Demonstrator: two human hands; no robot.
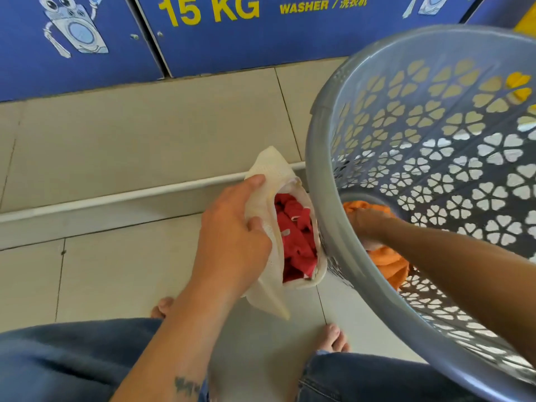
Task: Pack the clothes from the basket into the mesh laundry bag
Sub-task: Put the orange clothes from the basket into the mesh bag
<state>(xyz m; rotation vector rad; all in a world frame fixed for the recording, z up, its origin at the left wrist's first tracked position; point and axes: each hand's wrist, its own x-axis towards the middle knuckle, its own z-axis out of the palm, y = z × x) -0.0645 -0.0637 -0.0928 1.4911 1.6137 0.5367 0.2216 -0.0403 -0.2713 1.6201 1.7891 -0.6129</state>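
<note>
My left hand [232, 227] grips the rim of a cream mesh laundry bag [268, 172] and holds its mouth wide. Red clothes [295, 245] lie inside the bag. To the right stands a tall grey plastic basket [322, 158] with flower-shaped holes, tilted toward me. My right hand [367, 224] reaches deep into the basket and closes on an orange garment [390, 264] at its bottom. The basket's rim hides part of that hand.
Blue washer fronts [220, 36] with yellow "15 KG WASHER" lettering line the back. A white step edge [116, 198] crosses the beige tiled floor. My knees in blue jeans [66, 361] and my bare feet [333, 340] fill the bottom of the view.
</note>
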